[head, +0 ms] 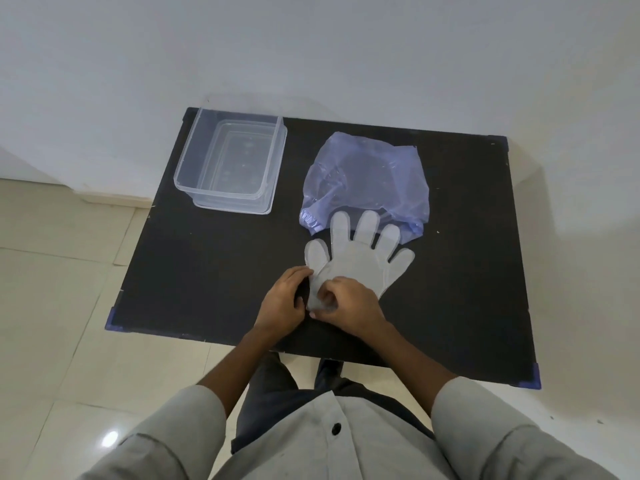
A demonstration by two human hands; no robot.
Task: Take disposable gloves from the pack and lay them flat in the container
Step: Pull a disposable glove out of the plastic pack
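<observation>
1. Gloves [360, 261] of thin clear plastic lie spread on the black table [207, 271] at the centre of the frame, fingers fanned toward the top; whether this is one glove or a stack I cannot tell.
2. Both hands work the cuff end at lower centre: the left hand [282, 301] pinches its left edge, and the right hand [349, 303] is curled over the cuff, fingers gripping the film.
3. The blue pack [363, 181] sits just above the gloves, right of centre, its lower edge under their fingertips.
4. The clear container [230, 164] stands at the upper left of the table, well apart from the hands, and looks empty.
5. My judgement: the film is being separated or gathered for lifting, and nothing has reached the container yet.
6. Risks from here: the thin film may cling to itself and fold during the lift, landing creased rather than flat; several layers may come up together; fingertips overlapping the pack could drag it along.
</observation>
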